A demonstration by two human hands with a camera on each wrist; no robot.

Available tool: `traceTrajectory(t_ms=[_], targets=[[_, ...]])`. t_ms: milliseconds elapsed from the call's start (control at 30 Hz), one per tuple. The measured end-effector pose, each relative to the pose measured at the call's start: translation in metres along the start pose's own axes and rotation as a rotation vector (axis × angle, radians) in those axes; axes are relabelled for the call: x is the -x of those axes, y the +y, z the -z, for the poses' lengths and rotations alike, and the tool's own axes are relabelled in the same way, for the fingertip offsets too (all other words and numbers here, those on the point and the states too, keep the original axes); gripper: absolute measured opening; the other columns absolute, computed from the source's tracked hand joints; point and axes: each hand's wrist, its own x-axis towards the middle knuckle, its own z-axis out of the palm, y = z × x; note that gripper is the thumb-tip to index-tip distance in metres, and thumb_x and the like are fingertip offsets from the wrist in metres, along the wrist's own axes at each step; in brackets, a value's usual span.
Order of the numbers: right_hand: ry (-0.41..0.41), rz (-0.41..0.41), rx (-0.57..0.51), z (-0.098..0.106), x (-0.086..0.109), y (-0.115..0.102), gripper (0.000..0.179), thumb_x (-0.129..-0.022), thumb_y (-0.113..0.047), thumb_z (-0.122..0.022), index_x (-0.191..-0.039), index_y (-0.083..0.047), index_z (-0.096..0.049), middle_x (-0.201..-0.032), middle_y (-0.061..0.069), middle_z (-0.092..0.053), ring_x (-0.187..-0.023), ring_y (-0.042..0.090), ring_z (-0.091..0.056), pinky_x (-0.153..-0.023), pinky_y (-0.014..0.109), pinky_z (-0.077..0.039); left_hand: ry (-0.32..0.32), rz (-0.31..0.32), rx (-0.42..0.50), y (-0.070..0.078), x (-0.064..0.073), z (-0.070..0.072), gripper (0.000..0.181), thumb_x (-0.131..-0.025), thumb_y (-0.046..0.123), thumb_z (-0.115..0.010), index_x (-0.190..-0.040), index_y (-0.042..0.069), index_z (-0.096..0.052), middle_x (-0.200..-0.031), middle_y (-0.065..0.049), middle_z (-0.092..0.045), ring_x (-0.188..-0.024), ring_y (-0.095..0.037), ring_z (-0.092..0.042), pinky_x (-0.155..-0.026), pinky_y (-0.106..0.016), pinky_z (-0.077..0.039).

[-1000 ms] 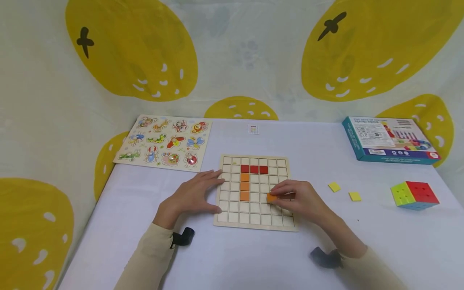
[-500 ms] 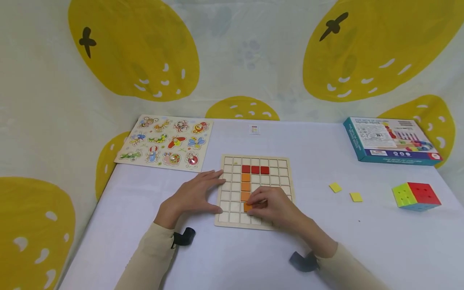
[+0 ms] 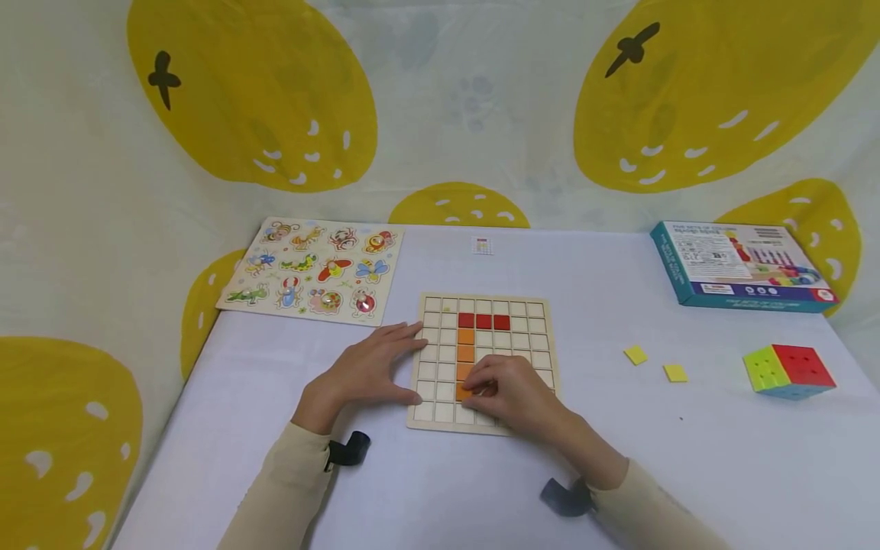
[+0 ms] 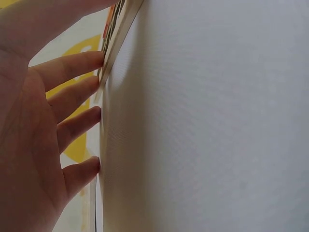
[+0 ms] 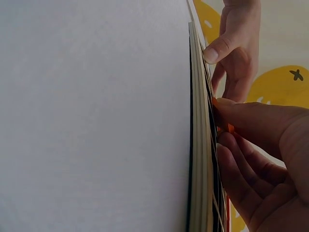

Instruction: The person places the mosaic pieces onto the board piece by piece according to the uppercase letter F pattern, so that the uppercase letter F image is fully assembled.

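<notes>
A wooden grid board (image 3: 425, 370) lies flat in the head view. Three red tiles (image 3: 483, 321) form a row near its top, and orange tiles (image 3: 465, 353) run downward beneath the leftmost red one. At the lower end of that column my right hand (image 3: 519, 393) pinches an orange tile (image 3: 461, 393) between thumb and fingers, low in its cell. Part of the board's lower right is hidden under this hand. My left hand (image 3: 364, 367) rests along the board's left edge, fingers spread and thumb at the lower left; the left wrist view shows fingertips (image 4: 96, 59) against the rim.
Two yellow tiles (image 3: 635, 355) lie right of the board, with a colored puzzle cube (image 3: 791, 372) farther right. Behind the cube sits a teal-edged box (image 3: 749, 271). An insect picture puzzle (image 3: 309, 267) is at the back left, a small printed card (image 3: 483, 245) at the back.
My right hand has carried the orange tile leftward across the board to the bottom of the orange column, then lowered it slightly left into line. The left hand stays at the edge.
</notes>
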Motion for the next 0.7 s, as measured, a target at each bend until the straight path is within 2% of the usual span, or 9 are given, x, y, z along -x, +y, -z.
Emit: traceTrajectory(t_ms=[700], targets=[[0.016,-0.067,-0.005,-0.0016,-0.0012,-0.0017,0.017,-0.078,-0.018,-0.089,-0.092,-0.013,-0.082,-0.089,-0.005,-0.076,-0.077,0.003,-0.067,-0.070,0.016,-0.057,-0.013,0.005,0.003,0.0018,0.0009,0.0034,0.087,-0.074,0.054,-0.084,-0.151,0.027,-0.051,-0.170,0.010,-0.029,-0.159,-0.023,-0.026,-0.117,-0.059,-0.041]])
